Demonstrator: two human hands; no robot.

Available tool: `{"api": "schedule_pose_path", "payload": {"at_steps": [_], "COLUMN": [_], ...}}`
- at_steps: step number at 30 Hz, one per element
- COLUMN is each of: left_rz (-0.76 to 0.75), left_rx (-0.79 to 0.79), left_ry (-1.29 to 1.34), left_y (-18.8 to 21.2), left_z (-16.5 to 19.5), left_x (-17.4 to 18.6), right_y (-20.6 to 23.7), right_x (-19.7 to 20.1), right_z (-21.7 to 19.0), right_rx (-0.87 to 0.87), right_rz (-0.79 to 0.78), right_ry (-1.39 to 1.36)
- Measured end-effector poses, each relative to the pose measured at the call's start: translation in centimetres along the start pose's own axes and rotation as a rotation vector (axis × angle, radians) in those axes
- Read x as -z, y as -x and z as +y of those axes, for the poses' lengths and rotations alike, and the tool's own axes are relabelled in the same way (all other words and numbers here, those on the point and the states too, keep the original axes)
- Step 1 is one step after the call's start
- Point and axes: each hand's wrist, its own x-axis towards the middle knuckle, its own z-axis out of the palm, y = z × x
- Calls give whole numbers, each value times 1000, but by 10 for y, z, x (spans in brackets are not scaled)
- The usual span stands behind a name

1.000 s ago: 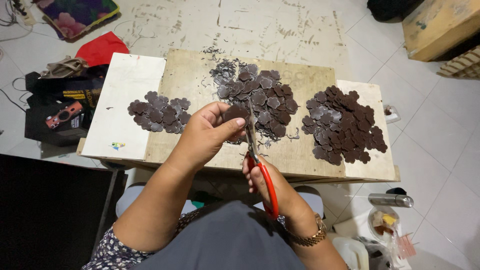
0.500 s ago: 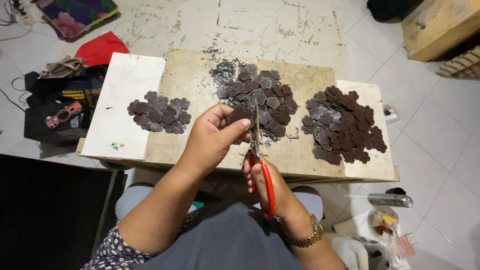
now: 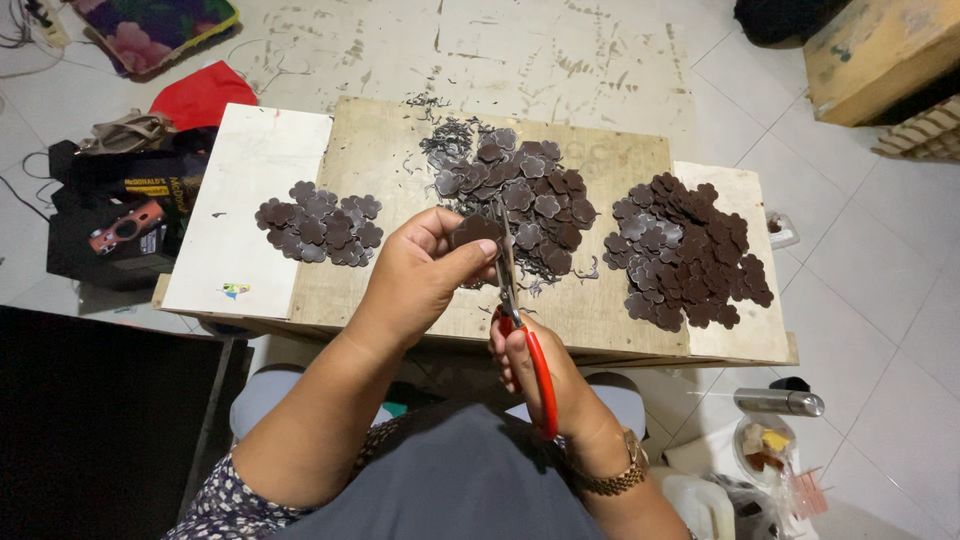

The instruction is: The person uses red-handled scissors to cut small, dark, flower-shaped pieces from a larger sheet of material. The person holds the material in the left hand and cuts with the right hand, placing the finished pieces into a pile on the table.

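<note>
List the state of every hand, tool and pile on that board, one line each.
left hand: pinching a dark flower-shaped piece
right hand: gripping the red-handled scissors
scissors: blades up against the piece; open or closed unclear
left pile: small, flat
middle pile: heaped, trimmings around it
right pile: largest, spread out

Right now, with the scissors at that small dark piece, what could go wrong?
The left hand pinches the flower piece right beside the scissors, so a slip could nick a fingertip. The piece is small and could be cut off-shape. Trimmings already litter the board near the middle pile, and more could mix into it.
</note>
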Motion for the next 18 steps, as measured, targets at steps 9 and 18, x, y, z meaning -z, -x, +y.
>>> {"api": "schedule_pose_path", "payload": {"at_steps": [9,18], "left_rz": [-1,-4], "left_rx": [-7,-20], "left_ry": [-8,-74], "left_y": [2,3], "left_z": [5,3], "left_x": [4,-1], "right_y": [1,-1], "right_x": [3,5], "right_z": [-3,-3], "right_rx": [-6,51], "right_rz": [-39,-70], "right_ry": [29,92]}}
